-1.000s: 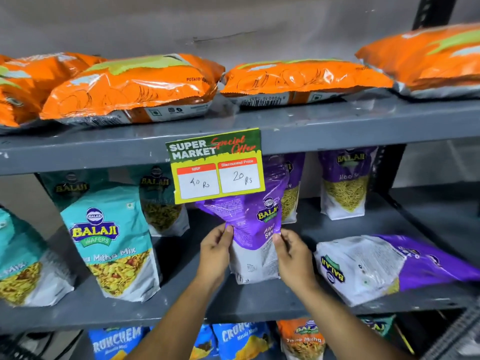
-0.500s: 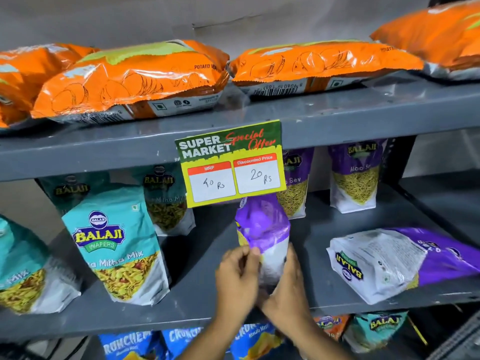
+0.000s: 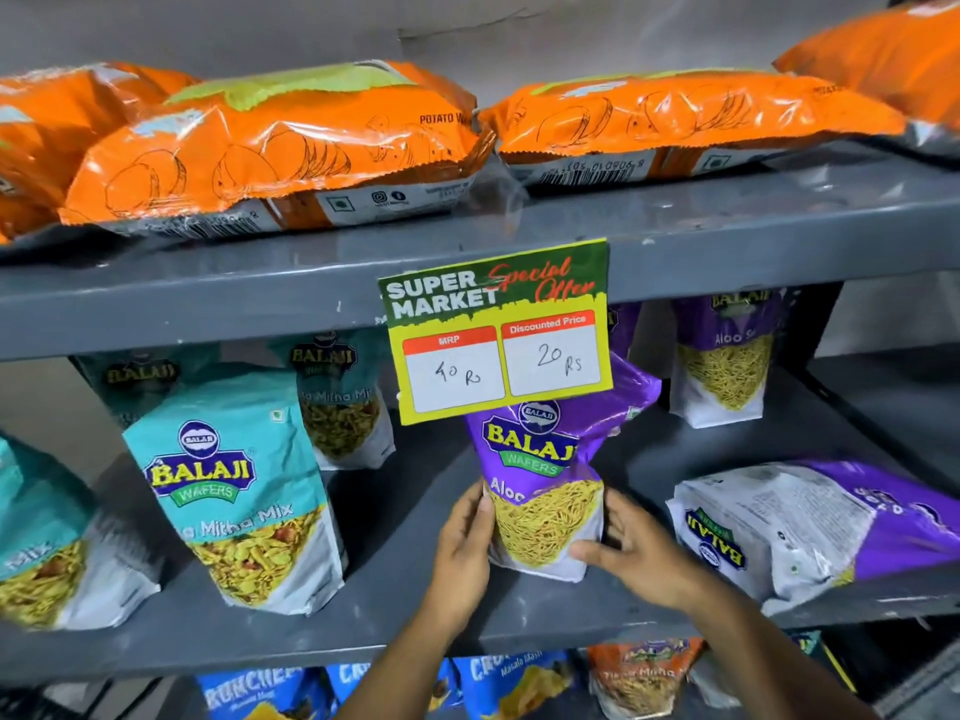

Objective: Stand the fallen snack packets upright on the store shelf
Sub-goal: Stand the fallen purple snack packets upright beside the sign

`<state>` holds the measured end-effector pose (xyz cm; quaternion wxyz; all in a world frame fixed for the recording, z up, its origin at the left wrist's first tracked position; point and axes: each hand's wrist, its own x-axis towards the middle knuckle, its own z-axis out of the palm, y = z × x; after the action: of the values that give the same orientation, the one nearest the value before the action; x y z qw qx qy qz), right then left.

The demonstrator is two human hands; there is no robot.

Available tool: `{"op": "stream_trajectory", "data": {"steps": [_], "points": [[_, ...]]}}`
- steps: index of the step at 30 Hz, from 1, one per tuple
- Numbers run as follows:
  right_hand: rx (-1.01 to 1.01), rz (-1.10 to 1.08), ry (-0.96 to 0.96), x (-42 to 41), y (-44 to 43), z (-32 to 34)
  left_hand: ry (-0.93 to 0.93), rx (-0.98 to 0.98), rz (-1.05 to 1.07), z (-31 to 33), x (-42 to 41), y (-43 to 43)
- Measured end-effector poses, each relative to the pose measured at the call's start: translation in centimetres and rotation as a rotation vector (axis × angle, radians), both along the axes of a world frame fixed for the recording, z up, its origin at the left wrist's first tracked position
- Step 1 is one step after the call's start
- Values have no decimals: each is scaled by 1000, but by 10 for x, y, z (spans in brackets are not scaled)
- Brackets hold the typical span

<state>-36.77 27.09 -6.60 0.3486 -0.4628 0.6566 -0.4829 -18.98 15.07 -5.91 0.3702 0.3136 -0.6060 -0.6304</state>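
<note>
Head view: both hands, left hand [image 3: 462, 553] and right hand [image 3: 641, 556], clasp the upright purple packet [image 3: 545, 491], front facing out.

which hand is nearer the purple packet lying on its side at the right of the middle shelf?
Right. The right hand is at the right edge of the upright purple packet, a short gap from the fallen purple packet. The left hand holds the upright packet's far side.

Price card [image 3: 498, 330] overhangs shelf opening; bare shelf [image 3: 415, 511] left of purple packet [image 3: 545, 491].
</note>
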Motion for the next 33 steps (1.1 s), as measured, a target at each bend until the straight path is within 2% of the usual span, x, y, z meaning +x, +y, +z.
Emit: {"op": "stream_trajectory", "data": {"steps": [3,8,11,13,16,17,19,21,23,26,29,33], "points": [[6,11,-58,-1,0,-2,37,-54,40,-12,0,8],[8,21,-17,4,3,-2,16,-90,68,-13,10,13],[-60,-213,89,19,18,-13,-46,-225,295,-11,18,28],[-99,-378,44,38,41,-20,-98,-350,367,-6,26,50],[-100,-536,-52,55,88,-24,-84,-564,81,8,8,81],[-123,-593,-93,53,102,-24,-72,-562,-13,14,-5,88],[-186,-748,-218,38,125,-21,-47,-421,-129,30,-39,95],[-250,-898,-426,11,145,-18,-110,-262,-175,46,-82,96],[-282,-978,-589,-13,154,-9,-339,-133,-186,55,-126,89],[-220,-908,-811,-39,156,16,-602,27,-227,60,-169,83],[-91,-812,-815,-50,153,31,-663,188,-370,64,-171,93],[-152,-733,-705,-50,154,26,-575,125,-461,52,-156,97]]}}
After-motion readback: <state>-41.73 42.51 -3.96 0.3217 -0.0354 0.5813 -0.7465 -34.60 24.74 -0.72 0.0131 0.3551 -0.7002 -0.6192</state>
